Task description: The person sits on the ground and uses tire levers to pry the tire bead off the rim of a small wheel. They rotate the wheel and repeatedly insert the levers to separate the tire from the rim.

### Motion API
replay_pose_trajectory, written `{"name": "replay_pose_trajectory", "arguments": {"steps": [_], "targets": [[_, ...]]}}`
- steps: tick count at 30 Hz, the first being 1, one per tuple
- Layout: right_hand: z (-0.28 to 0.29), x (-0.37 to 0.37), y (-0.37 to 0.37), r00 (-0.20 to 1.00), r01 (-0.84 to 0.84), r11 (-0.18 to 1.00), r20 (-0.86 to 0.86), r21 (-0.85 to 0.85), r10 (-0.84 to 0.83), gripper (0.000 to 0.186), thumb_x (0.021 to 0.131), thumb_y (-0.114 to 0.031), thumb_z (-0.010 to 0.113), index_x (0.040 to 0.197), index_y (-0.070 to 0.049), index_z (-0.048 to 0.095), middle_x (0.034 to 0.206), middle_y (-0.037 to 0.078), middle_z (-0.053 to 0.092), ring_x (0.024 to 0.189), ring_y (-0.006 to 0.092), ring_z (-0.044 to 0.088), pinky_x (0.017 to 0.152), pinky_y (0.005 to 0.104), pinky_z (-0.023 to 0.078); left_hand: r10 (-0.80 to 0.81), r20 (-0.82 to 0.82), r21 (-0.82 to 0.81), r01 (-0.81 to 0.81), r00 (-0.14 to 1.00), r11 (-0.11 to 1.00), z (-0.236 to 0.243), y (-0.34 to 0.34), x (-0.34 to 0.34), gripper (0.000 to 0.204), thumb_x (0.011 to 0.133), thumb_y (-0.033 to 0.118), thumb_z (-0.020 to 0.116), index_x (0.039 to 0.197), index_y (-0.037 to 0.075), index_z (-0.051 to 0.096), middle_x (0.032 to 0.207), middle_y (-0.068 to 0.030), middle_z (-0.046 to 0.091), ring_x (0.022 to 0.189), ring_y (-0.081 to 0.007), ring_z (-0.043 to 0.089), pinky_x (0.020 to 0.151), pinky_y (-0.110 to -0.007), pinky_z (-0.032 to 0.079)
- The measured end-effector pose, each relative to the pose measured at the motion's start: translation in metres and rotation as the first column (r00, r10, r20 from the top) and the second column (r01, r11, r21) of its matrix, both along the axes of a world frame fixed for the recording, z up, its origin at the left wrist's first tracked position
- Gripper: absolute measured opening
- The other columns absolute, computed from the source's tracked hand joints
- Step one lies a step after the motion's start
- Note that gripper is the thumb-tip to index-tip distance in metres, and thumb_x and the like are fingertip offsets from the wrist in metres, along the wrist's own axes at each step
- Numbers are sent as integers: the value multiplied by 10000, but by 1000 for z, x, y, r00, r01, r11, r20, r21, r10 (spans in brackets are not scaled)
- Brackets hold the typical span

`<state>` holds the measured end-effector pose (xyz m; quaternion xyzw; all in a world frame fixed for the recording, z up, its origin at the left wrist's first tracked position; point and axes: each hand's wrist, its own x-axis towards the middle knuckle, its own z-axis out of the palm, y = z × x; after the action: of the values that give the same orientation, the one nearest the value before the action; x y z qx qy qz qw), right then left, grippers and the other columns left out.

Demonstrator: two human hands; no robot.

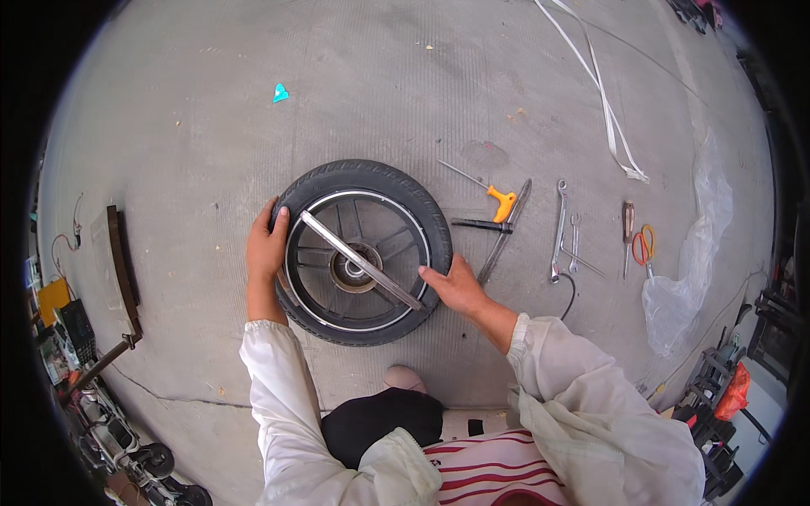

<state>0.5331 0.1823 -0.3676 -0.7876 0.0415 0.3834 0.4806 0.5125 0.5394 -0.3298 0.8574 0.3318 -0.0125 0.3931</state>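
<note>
A black tyre (366, 174) on a spoked wheel with a silver rim lies flat in front of me, a hub (348, 259) at its middle. A long silver metal bar (360, 260) lies slanting across the wheel from upper left to lower right. My left hand (267, 246) grips the left side of the tyre, thumb on its top near the bar's upper end. Opposite, my right hand (458, 286) holds the right side, its thumb over the tyre's inner edge by the rim, right of the bar's lower part. The tyre hides some fingertips of both hands.
Right are a yellow-handled hex key (503, 204), another bar (520, 207), wrenches (562, 229), a screwdriver (628, 221), scissors (643, 244) and plastic sheet (677, 312). A white strap (614, 135) lies beyond. Left are a dark metal part (117, 255) and machinery (118, 430).
</note>
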Motion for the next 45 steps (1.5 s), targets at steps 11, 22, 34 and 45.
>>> {"name": "replay_pose_trajectory", "arguments": {"steps": [11, 22, 34, 45], "targets": [[10, -70, -93, 967, 236, 956, -52, -172, -248, 319, 896, -236, 679, 1038, 41, 615, 848, 109, 676, 760, 159, 636, 698, 312, 516, -260, 145, 359, 195, 955, 913, 5, -59, 12, 486, 922, 341, 645, 1329, 86, 574, 1316, -216, 561, 1222, -377, 530, 1026, -420, 424], [1, -104, -110, 903, -358, 798, 37, -485, 428, 276, 799, -303, 734, 907, -59, 665, 826, 129, 703, 759, 325, 674, 683, 421, 522, -282, 101, 318, 238, 954, 918, -6, -132, -30, 818, 809, 350, 757, 1407, -67, 385, 1282, -265, 540, 1238, -416, 461, 1058, -449, 374], [-6, -12, -102, 967, 43, 858, 238, -511, 93, 490, 815, -423, 708, 952, 44, 648, 978, 257, 684, 946, 404, 661, 825, 452, 519, -464, -84, 459, 447, 882, 768, -6, -133, -36, 661, 809, 360, 697, 1341, 15, 509, 1090, -157, 666, 1099, -323, 556, 879, -424, 450], [-33, 29, -87, 988, 95, 721, 155, -687, 18, 442, 784, -390, 692, 852, 46, 663, 868, 244, 684, 812, 378, 682, 773, 432, 526, -451, -105, 58, 459, 886, 887, -4, -136, -33, 734, 865, 354, 661, 1393, -17, 313, 1316, -278, 507, 1079, -460, 590, 893, -503, 495]]}}
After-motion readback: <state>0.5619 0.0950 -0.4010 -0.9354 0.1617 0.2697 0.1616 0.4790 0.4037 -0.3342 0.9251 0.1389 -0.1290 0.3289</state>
